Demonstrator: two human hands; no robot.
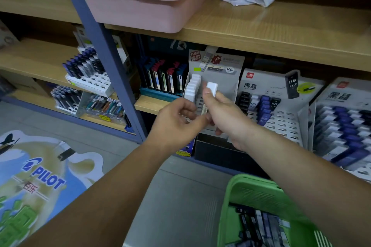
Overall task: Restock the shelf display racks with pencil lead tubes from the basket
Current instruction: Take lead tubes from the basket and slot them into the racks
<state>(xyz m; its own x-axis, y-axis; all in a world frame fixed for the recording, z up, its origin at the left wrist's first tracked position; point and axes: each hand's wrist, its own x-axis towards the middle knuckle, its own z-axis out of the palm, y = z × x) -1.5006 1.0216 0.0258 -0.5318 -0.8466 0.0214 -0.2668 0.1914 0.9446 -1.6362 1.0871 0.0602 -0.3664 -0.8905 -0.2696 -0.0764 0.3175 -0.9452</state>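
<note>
- At the front edge of the lower shelf, head view: right hand (222, 114) pinches one white-capped lead tube (212, 88) between thumb and fingers, roughly upright, in front of the grey display rack (226, 84).
- Rack's left edge: a column of white-capped tubes (192, 86) stands in the slots.
- Left hand (176, 122): fingers curled, just beside the right hand; possibly gripping something white, cannot tell.
- Green basket (251, 186), under the right forearm: dark tubes (261, 226) lie inside.
- Upper shelf, front edge: pink tub (130, 6) overhangs.
</note>
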